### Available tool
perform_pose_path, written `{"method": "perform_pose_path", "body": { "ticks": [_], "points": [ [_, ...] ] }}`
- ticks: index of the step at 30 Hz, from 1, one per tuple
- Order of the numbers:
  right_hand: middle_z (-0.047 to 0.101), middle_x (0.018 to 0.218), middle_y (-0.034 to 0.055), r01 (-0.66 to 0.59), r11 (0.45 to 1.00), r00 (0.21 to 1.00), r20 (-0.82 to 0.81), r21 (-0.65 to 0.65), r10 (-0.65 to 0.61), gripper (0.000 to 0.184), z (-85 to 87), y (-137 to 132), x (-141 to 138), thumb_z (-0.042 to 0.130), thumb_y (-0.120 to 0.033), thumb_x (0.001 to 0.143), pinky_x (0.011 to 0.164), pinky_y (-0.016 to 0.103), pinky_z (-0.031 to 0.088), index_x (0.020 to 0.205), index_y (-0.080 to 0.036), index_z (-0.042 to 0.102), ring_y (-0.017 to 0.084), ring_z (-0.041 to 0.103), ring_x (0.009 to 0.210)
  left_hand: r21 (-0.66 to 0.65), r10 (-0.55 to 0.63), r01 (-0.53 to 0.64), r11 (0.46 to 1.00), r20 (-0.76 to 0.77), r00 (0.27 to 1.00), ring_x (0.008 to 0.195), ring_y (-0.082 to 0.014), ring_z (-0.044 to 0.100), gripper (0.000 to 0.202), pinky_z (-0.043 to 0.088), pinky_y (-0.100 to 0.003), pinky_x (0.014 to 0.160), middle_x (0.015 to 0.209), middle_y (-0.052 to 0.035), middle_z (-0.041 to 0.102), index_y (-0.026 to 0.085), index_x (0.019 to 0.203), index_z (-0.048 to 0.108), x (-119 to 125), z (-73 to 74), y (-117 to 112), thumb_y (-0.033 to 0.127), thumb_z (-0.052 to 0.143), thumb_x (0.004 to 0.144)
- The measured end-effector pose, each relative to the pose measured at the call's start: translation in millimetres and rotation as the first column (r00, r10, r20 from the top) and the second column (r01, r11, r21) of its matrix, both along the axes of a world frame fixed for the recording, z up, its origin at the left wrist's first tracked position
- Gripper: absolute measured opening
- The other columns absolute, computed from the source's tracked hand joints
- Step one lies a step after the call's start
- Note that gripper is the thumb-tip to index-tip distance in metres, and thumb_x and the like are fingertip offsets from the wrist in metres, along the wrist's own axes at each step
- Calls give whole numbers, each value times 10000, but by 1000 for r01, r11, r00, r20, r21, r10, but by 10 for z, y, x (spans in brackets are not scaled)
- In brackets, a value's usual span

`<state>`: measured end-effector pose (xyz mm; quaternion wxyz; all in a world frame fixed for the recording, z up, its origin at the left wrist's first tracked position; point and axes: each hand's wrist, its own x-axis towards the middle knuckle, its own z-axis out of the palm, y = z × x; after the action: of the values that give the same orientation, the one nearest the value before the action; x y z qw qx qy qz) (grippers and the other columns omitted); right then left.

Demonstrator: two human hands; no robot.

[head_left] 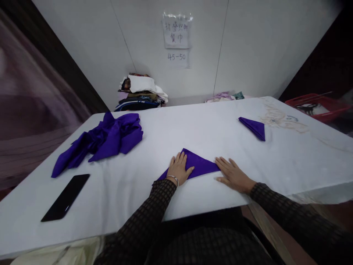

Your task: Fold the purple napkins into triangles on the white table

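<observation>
A purple cloth folded into a triangle (199, 164) lies flat on the white table (215, 129) near its front edge. My left hand (179, 168) rests flat on the left part of this triangle, fingers stretched out. My right hand (231, 173) lies flat with its fingers apart at the triangle's right tip, touching its edge. Neither hand holds anything.
A heap of crumpled purple cloths (106, 139) lies at the left. A black phone (66, 197) sits near the front left edge. Another folded purple triangle (255, 127) lies at the right. Stacked fabrics (140, 92) stand behind the table, a red basket (320, 106) at far right.
</observation>
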<state>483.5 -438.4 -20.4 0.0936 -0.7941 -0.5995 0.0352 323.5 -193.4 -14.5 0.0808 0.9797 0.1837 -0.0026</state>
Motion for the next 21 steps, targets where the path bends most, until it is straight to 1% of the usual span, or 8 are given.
{"method": "perform_pose_path", "body": {
  "ticks": [3,6,8,11,13,15,18,21],
  "points": [
    [276,1498,116,104,995,994,25,4,-104,709,10,-146,81,337,-575,906,1088,551,214,1491,-228,138,277,224,1386,4,1,-1,1000,3,1000,1418,-259,139,728,143,-466,1147,1531,-93,225,147,1449,279,6,6,-4,611,243,889],
    [247,1506,132,158,985,986,39,72,-161,735,110,-75,24,328,-590,901,1100,553,183,1495,-208,125,275,189,1396,12,1,-1,1000,5,1000,1418,-256,141,731,145,-465,1146,1528,-94,233,141,1446,284,14,-7,-5,612,243,889],
    [222,1516,124,101,989,994,20,105,-104,740,199,134,-120,329,-597,898,1117,534,150,1495,-205,135,264,154,1406,16,2,-2,1000,8,1000,1418,-253,139,734,147,-466,1145,1528,-95,233,136,1445,287,16,-20,-3,612,246,887],
    [220,1519,121,-56,992,997,-54,110,62,755,284,625,-395,339,-619,886,1134,489,126,1483,-176,204,257,141,1410,27,0,0,1000,6,1000,1418,-251,140,722,147,-471,1141,1531,-100,219,123,1444,284,10,-28,7,587,266,891],
    [228,1515,133,-126,987,983,-118,100,138,782,287,971,-527,340,-636,878,1139,469,116,1473,-139,233,259,133,1411,33,-12,13,999,-13,1000,1420,-247,131,691,142,-464,1141,1533,-101,214,116,1449,268,2,-25,15,536,285,901],
    [229,1512,147,-143,986,972,-177,88,157,802,253,1248,-577,346,-648,870,1138,464,115,1467,-121,248,265,133,1411,32,-31,32,999,-39,999,1424,-244,110,662,131,-457,1143,1534,-94,212,119,1458,241,-6,-22,21,467,314,900],
    [210,1514,160,-152,985,957,-238,75,166,829,165,1460,-532,326,-668,864,1136,453,121,1468,-107,237,262,143,1409,29,-30,32,999,-61,998,1427,-243,84,668,118,-455,1147,1541,-75,197,133,1473,193,-4,-28,16,392,353,878],
    [213,1515,161,-144,986,959,-234,81,159,850,82,1481,-459,291,-683,863,1137,437,121,1469,-91,224,254,162,1406,20,-15,17,1000,-62,998,1427,-241,81,684,111,-450,1150,1544,-66,188,122,1476,178,6,-32,3,386,351,869]
  ]
}}
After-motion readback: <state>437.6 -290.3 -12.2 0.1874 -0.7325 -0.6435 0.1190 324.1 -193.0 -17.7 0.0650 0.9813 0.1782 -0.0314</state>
